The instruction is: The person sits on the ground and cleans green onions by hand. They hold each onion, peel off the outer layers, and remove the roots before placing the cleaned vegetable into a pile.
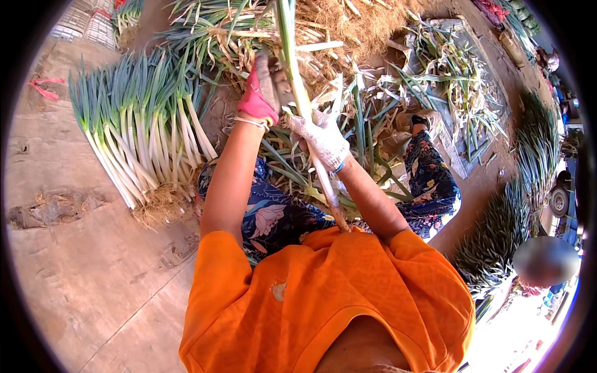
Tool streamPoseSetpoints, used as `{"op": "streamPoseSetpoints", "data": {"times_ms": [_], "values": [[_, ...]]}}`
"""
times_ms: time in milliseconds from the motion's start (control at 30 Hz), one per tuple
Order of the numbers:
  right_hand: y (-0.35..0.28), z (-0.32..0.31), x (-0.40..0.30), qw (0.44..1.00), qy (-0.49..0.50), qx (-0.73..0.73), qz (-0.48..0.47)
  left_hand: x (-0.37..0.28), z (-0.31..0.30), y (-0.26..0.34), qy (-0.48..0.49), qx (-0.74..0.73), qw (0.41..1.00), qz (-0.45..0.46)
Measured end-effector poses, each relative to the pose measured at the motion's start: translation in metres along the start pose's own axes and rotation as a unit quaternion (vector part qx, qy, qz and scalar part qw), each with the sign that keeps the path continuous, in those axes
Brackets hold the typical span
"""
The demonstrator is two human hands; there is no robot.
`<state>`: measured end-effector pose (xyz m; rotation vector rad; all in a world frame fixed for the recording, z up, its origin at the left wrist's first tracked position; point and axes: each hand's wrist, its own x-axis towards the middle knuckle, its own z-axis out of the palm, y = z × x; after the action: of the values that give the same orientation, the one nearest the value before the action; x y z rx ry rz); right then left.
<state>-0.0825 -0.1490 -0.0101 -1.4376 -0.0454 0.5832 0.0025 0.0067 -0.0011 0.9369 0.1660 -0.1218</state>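
A long green onion (298,79) slants in front of me, leaves toward the top of the view and root end close to my orange shirt. My right hand (322,137), in a white knit glove, is closed around its pale stem. Just left of the stalk is my left hand (263,88), in a pink glove with a grey palm. Its fingers are apart and partly blurred, and I see nothing held in them. Under the hands, loose leaves and peelings (368,126) are spread between my legs.
At my left lies a row of cleaned green onions (144,121) with roots attached. Ahead are more onions (205,28) and a heap of dry roots (359,23). Trimmings (457,79) cover a sheet to the right. Beyond stand bundled onions (499,224) and a person (545,261).
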Motion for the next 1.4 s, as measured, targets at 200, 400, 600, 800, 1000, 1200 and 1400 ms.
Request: {"op": "streamPoseSetpoints", "data": {"times_ms": [200,400,600,800,1000,1200,1400], "values": [[0.025,-0.011,0.015,0.958,0.119,-0.256,-0.052,-0.025,0.013,-0.004,0.087,0.231,0.969,-0.016],[0.033,-0.005,0.011,0.963,0.101,-0.208,-0.137,0.003,-0.006,-0.038,0.055,0.06,0.996,0.029],[0.048,-0.025,0.003,0.997,0.044,-0.006,-0.056,-0.019,0.002,-0.028,-0.062,0.005,0.997,0.035],[0.09,-0.041,-0.03,0.996,-0.05,-0.033,-0.064,-0.022,0.003,-0.022,-0.111,-0.081,0.989,-0.051],[0.135,-0.079,-0.106,0.843,-0.18,-0.503,0.06,-0.023,-0.008,-0.024,-0.126,-0.079,0.987,-0.059],[0.079,-0.076,-0.098,0.837,-0.067,-0.538,0.081,-0.028,0.017,-0.017,-0.006,-0.023,1.0,-0.009],[0.054,-0.043,-0.074,0.997,-0.077,-0.001,-0.027,0.003,-0.014,-0.014,-0.043,-0.117,0.992,-0.019]]}}
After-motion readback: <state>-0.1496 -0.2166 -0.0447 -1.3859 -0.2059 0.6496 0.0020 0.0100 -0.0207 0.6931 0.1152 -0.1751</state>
